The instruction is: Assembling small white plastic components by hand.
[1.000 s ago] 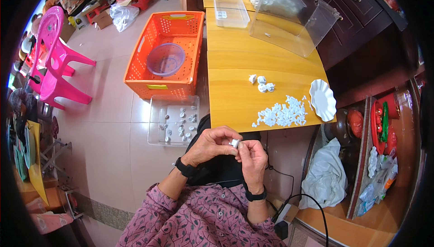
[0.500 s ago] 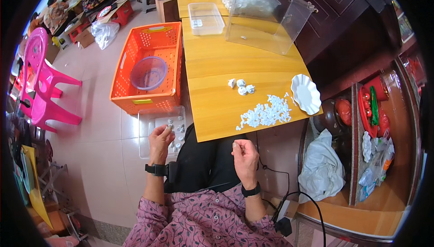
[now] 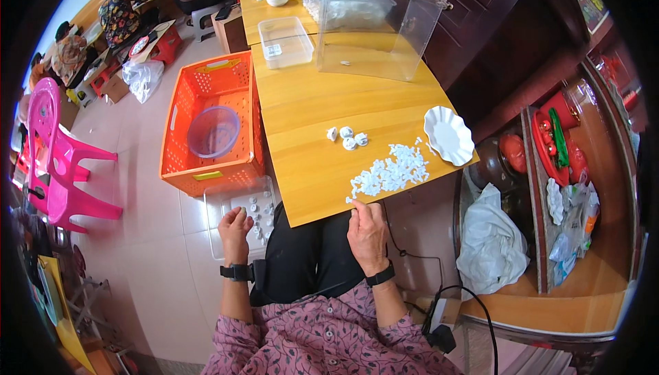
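Note:
My left hand [image 3: 235,233] is closed in a pinch on a small grey-white piece [image 3: 243,211], mostly hidden by the fingertips. It hangs over a clear shallow tray [image 3: 214,218] holding several small round grey-white pieces. At the front edge of the yellow table [image 3: 309,186], my right hand [image 3: 368,232] pinches thumb and forefinger at a small white piece [image 3: 349,200], on the near end of a loose pile of small white pieces [image 3: 390,171]. Behind the pile sit several larger white rounded pieces [image 3: 347,133]. A white scalloped dish [image 3: 449,136] lies to the pile's right.
Left of the table stands an orange crate [image 3: 180,135] with a clear bowl [image 3: 230,128] inside. Clear plastic containers [image 3: 285,56] are at the table's back. A pink chair [image 3: 62,162] is at far left, a shelf [image 3: 535,238] at right. Other people sit working farther back.
My right hand has moved forward from the lap to the table's front edge and the white pieces. My left hand has dropped slightly left and nearer. The whole view has shifted.

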{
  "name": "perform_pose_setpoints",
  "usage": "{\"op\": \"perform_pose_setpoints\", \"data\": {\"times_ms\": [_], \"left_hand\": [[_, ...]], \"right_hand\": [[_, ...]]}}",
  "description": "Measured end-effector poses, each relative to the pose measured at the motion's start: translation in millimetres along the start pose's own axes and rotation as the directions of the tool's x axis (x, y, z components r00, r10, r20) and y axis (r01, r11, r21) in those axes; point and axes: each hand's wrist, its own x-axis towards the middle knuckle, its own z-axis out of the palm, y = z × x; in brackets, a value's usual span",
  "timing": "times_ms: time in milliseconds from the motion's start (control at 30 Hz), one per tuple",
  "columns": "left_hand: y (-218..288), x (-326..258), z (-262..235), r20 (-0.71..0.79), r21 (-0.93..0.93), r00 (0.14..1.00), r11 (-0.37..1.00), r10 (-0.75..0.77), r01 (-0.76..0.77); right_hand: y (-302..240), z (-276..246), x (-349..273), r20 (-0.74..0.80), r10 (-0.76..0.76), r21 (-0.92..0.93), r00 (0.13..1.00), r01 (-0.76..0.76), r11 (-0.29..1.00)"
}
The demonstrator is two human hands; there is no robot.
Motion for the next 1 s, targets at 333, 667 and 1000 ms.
{"op": "perform_pose_setpoints", "data": {"times_ms": [333,667,1000], "left_hand": [[52.1,-103.2,108.7,0.478,0.42,0.617,0.455,0.625,-0.786],[31.5,-102.3,140.8,0.646,0.395,0.597,0.46,0.476,-0.795],[39.1,-48.5,191.4,0.705,0.428,0.545,0.34,0.454,-0.837]], "right_hand": [[0.0,-1.0,-0.2,0.005,-0.049,-0.072,0.999,0.049,0.996],[6.9,-0.7,3.1,-0.011,-0.028,-0.101,1.0,0.027,0.995],[13.6,0.5,2.3,-0.072,-0.017,-0.112,0.997,0.009,0.994]]}}
